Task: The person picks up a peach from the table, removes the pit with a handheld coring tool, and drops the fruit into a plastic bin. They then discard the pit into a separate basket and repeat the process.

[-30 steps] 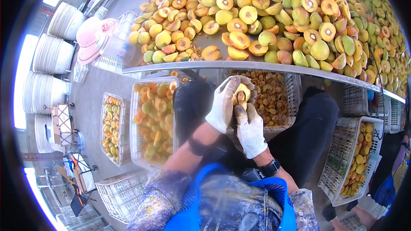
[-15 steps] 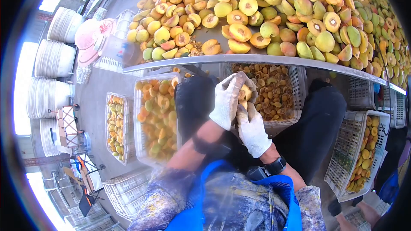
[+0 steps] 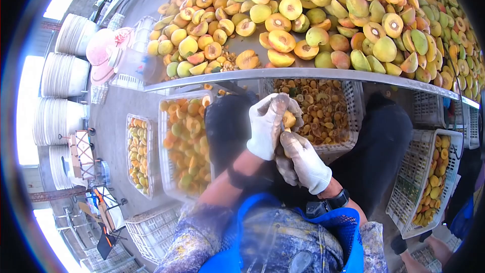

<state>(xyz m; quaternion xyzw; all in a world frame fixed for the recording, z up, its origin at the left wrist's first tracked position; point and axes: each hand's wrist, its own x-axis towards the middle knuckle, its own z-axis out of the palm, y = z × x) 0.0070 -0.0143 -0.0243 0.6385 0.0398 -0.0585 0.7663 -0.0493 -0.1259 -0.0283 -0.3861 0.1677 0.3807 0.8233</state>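
Note:
My left hand (image 3: 269, 124), in a white work glove with dirty fingertips, is closed around a yellow peach half (image 3: 288, 120). Just below it, my gloved right hand (image 3: 305, 162) is closed with its fingers against the fruit. A thin dark piece, perhaps a tool, shows between the hands, but I cannot make out its kind. Both hands are above my lap, in front of a white crate (image 3: 353, 114) of pits and fruit scraps. Beyond them, a metal table (image 3: 313, 73) carries a large heap of halved peaches (image 3: 281, 40).
Left of my knee stands a white crate (image 3: 162, 144) of peach halves, with another fruit crate (image 3: 129, 156) farther left. A tilted crate (image 3: 404, 187) of fruit is at right. Stacked white tubs (image 3: 63, 73) and a pink hat (image 3: 103, 53) are at far left. Another person's legs (image 3: 437, 247) show lower right.
Both hands have lowered slightly, and my right hand has shifted a little right and down. The peach half is still in my left hand.

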